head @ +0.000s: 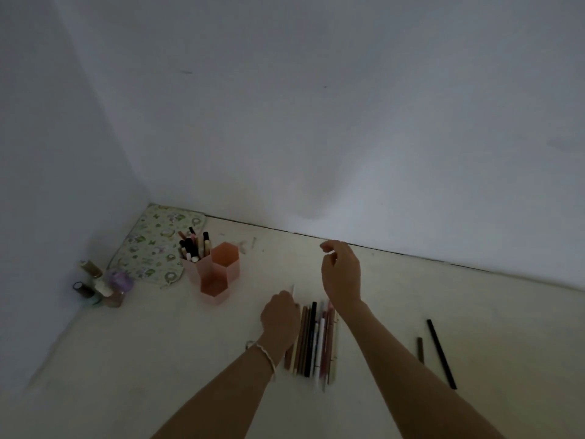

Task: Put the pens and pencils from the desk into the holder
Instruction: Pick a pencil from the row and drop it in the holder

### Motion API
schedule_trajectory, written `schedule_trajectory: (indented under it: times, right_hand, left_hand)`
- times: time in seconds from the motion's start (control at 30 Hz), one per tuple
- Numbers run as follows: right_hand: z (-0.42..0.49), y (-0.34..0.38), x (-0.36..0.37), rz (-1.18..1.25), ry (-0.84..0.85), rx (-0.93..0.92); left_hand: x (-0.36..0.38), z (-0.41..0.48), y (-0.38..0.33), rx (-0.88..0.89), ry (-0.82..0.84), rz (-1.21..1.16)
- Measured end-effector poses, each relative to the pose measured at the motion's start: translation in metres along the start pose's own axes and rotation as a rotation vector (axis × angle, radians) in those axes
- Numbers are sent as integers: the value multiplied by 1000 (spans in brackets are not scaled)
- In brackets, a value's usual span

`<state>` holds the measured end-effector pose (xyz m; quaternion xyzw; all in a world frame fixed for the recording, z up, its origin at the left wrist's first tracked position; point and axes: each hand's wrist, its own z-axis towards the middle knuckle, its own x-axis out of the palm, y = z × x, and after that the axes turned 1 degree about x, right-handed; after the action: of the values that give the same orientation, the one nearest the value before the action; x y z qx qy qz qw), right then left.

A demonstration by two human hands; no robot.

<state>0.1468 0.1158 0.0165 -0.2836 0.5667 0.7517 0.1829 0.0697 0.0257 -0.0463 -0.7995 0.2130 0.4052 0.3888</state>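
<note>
A pink holder (pixel 212 274) of three hexagonal cups stands on the pale desk (pixel 474 312); its rear left cup holds several pens, the other two look empty. A row of several pens and pencils (pixel 313 340) lies side by side near the middle. My left hand (pixel 280 318) rests at the row's left edge, shut on a thin white pen whose tip sticks up above the fingers. My right hand (pixel 342 274) hovers above the far end of the row with loosely curled fingers and nothing in it. A black pencil (pixel 441 353) and a short dark pen (pixel 420 350) lie apart on the right.
A floral fabric pouch (pixel 155 245) lies flat in the far left corner behind the holder. Several small bottles and jars (pixel 101 283) cluster by the left wall. White walls close the desk at the back and the left.
</note>
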Motion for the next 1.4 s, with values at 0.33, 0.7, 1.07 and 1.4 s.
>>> schedule_trajectory:
  times: [0.33,0.7,1.07,1.4]
  right_hand:
    - [-10,-20,2,-32,113,45]
    - [-25,-16,34,-547,541,120]
    - [-25,6,62,-207,419,186]
    - [22,65,48,287,84,110]
  left_hand:
    - [-4,9,-4,-88,56,-51]
    - [-111,29,-8,242,-431,-596]
    - [-178,29,20,314,-676,-376]
    - [-171,53,46,149,-511,446]
